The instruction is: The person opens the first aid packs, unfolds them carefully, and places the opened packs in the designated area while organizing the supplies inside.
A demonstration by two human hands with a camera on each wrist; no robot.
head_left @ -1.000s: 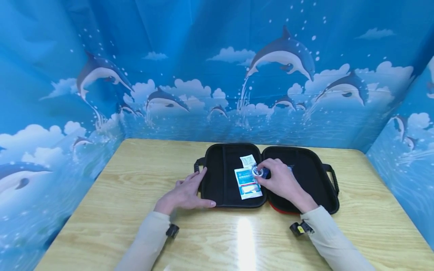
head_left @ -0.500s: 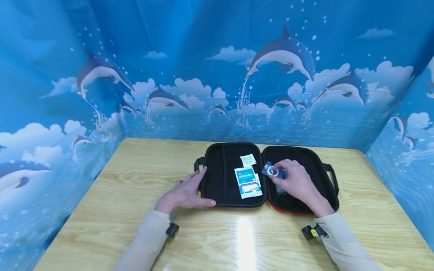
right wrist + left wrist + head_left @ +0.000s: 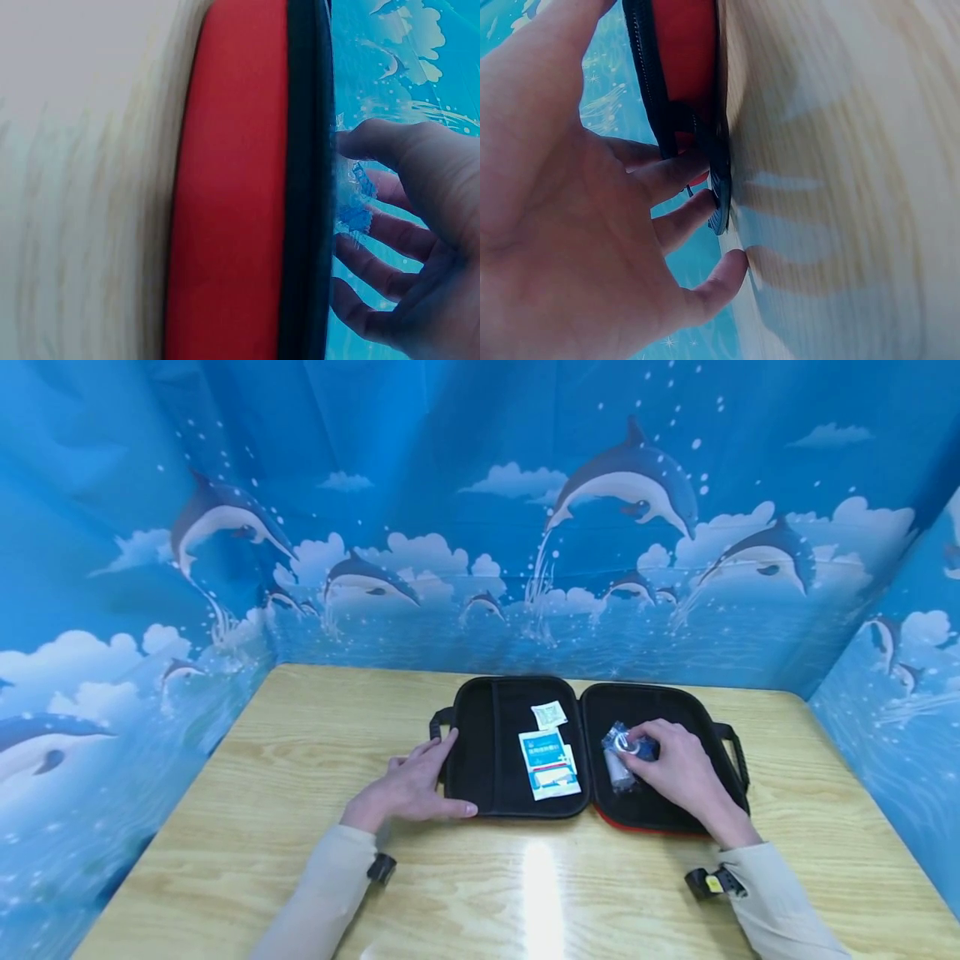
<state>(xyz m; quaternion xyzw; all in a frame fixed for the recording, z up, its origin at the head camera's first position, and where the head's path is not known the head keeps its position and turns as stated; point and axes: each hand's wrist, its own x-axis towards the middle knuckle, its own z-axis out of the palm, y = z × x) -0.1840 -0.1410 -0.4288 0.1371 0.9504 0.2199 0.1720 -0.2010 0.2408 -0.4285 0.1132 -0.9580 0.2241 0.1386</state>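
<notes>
A black-lined zip case [image 3: 472,752] with a red outside lies unfolded flat on the table. My left hand [image 3: 401,785] rests with spread fingers at its left edge, thumb along the front corner; in the left wrist view some fingers lie by the black handle [image 3: 718,195]. Over the right half, my right hand [image 3: 678,768] pinches a small white ring-shaped roll in a blue-printed clear wrapper [image 3: 628,742] between thumb and fingers. Just under it lies a clear-wrapped white roll [image 3: 619,774]. The right wrist view shows the crinkled wrapper [image 3: 356,217] behind the case's rim.
In the left half lie a blue-and-white sachet [image 3: 551,764], partly over another white packet, and a small white packet [image 3: 550,715]. A second handle [image 3: 737,756] sticks out on the right. The wooden table [image 3: 300,752] meets a dolphin-printed curtain [image 3: 450,527] behind.
My right hand has carried the wrapped ring-shaped roll rightward, from over the sachet in the left half to the right half. My left hand has stayed in place.
</notes>
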